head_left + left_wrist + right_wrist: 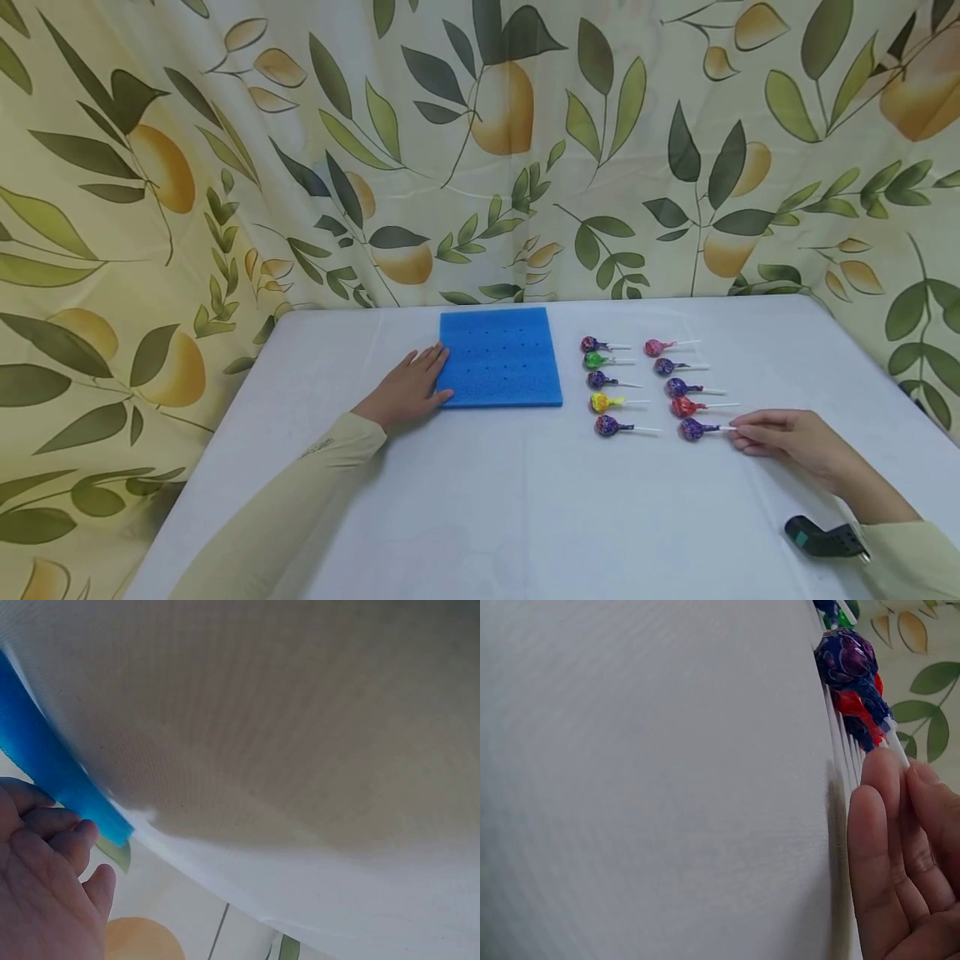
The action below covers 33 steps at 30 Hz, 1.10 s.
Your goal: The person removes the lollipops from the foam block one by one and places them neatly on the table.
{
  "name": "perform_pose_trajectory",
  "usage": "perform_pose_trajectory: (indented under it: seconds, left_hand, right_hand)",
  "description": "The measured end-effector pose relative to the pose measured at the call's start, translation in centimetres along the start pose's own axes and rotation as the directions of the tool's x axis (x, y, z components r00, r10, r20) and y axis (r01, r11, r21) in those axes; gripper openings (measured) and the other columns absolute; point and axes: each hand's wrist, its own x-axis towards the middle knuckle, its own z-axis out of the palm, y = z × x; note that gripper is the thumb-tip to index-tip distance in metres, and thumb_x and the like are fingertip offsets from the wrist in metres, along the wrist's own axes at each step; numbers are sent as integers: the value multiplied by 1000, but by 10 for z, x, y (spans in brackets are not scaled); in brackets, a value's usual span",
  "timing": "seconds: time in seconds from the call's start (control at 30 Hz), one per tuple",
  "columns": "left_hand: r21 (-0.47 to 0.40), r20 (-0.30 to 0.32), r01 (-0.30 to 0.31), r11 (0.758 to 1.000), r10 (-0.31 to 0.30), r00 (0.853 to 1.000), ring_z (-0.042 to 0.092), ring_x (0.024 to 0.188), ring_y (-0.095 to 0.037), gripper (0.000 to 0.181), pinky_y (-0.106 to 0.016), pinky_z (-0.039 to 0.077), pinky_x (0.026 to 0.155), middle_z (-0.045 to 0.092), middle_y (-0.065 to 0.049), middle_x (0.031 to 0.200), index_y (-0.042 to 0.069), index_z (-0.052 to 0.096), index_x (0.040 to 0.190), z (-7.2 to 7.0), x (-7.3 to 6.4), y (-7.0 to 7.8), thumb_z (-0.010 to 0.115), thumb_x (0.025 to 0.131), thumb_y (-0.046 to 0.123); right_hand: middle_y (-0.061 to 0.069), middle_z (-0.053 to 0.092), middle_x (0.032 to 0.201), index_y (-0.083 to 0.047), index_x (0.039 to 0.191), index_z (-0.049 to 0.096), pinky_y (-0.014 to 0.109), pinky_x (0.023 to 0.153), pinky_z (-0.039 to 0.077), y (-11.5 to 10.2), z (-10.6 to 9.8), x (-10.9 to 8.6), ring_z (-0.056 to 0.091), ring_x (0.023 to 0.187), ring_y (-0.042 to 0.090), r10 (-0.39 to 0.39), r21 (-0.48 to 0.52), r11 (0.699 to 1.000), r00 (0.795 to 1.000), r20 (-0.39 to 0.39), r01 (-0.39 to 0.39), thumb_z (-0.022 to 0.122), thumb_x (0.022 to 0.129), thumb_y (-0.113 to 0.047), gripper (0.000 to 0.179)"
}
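Observation:
In the head view my left hand (408, 387) rests on the left edge of a blue foam block (498, 358) dotted with rows of small holes. The left wrist view shows the fingers of that hand (52, 870) against the block's edge (64, 769). On the right, my right hand (795, 442) pinches the white stick of a purple-wrapped lollipop (692, 429), the nearest one in its column. Up close in the right wrist view, thumb and fingers hold that stick below the dark blue and purple wrapper (847, 660).
Two columns of wrapped lollipops lie on the white table (465, 500), among them a green one (595, 360), a yellow one (600, 402), a red one (682, 407) and a pink one (655, 347). A black device (821, 537) sits by the right sleeve. A leaf-patterned curtain (465, 192) hangs behind.

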Motion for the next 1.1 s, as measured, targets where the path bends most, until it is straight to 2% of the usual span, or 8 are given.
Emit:
perform_pose_trajectory:
  seconds: [0.07,0.17,0.27,0.37,0.5,0.6,0.83,1.1]
  left_hand:
    - [4,-4,-4,1000,4,1000,19,146,-28,74,-45,17,119,17,-14,157,2,18,150,0,0,0,40,97,49]
    - [9,-5,-6,1000,6,1000,19,146,-27,74,-45,16,119,17,-14,157,3,18,150,2,0,-1,39,97,50]
    - [0,-5,-5,1000,5,1000,18,146,-27,74,-45,15,120,16,-13,158,3,17,150,2,0,-2,39,97,50]
    - [-9,-7,-7,1000,7,1000,18,146,-28,74,-45,15,119,16,-14,158,3,17,150,2,0,-2,39,97,50]
    - [-6,-14,-16,1000,16,1000,19,146,-28,73,-45,16,119,17,-15,157,2,18,150,2,0,-2,40,97,49]
    - [-8,-27,-27,1000,27,999,20,145,-29,73,-46,16,119,19,-16,157,1,20,149,1,-1,-2,40,97,47]
    - [-11,-26,-29,1000,29,999,20,145,-29,73,-46,16,119,19,-16,156,0,20,149,-2,-2,0,41,97,47]
    - [-4,-14,-22,1000,22,1000,20,145,-29,72,-46,16,119,18,-16,157,0,19,149,-4,-3,1,40,97,46]
  right_hand:
    - [-10,73,90,1,106,67,23,74,57,0,-1,0,69,82,3,5,37,999,1000,31,-6,53,95,-9,21]
    - [-7,74,91,8,109,64,24,74,57,-1,-1,0,70,83,5,-1,58,998,997,82,-3,50,97,-9,25]
    - [-6,74,91,19,115,55,24,74,57,-1,0,2,70,83,5,8,21,1000,996,88,-10,49,97,-10,35]
    - [-4,74,91,25,118,48,24,74,57,-2,1,4,70,82,6,28,-42,999,997,65,-26,46,99,-10,40]
    - [-1,74,92,25,120,45,25,74,57,-3,1,6,70,80,7,52,-87,995,998,44,-48,40,100,-8,39]
    - [-1,74,92,25,121,45,25,73,57,-3,0,7,70,80,7,66,-85,994,997,50,-61,40,101,-10,40]
    - [-3,74,91,24,118,48,24,74,57,-1,-6,8,70,81,8,57,-33,998,989,133,-53,45,100,-15,44]
    - [-4,73,95,19,121,50,24,76,57,-2,-10,10,69,83,9,52,-52,998,978,200,-42,49,98,-19,44]
